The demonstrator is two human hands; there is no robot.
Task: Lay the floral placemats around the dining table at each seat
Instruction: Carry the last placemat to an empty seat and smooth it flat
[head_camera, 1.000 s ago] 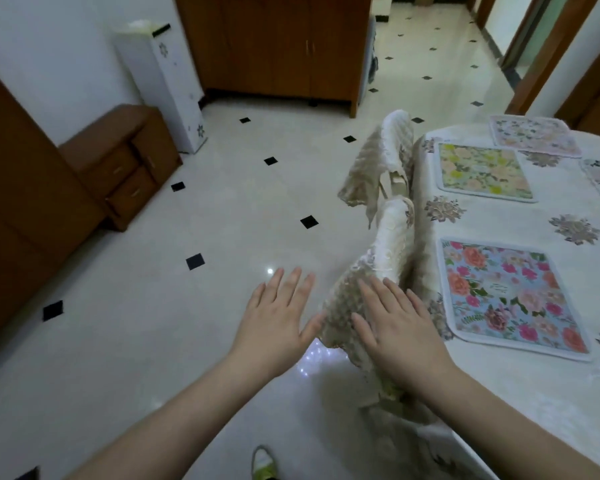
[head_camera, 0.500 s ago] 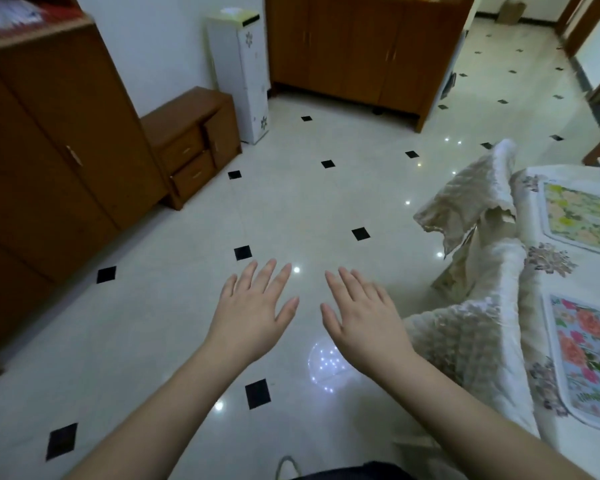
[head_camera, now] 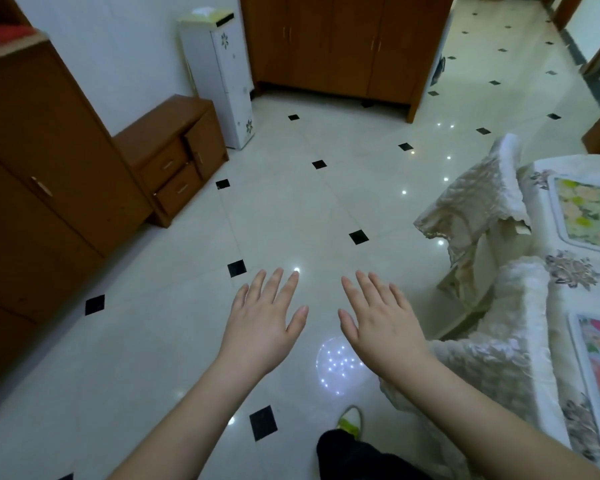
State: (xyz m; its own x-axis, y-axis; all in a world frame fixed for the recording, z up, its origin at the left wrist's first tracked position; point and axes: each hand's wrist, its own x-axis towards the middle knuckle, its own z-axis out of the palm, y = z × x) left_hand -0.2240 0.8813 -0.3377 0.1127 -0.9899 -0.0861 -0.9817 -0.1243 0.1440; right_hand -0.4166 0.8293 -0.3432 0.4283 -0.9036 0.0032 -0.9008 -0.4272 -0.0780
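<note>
Two placemats (head_camera: 589, 216) lie on the table (head_camera: 568, 271) at right, two covered chairs (head_camera: 478, 199) just left of it.

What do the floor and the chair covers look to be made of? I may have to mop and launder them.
The floor: glossy pale tile, probably polished ceramic or stone, since it mirrors ceiling lights and has black diamond insets. The chair covers: soft quilted fabric with a satin-like sheen, cream, puckered, draping in folds; the fibre cannot be told.
</note>
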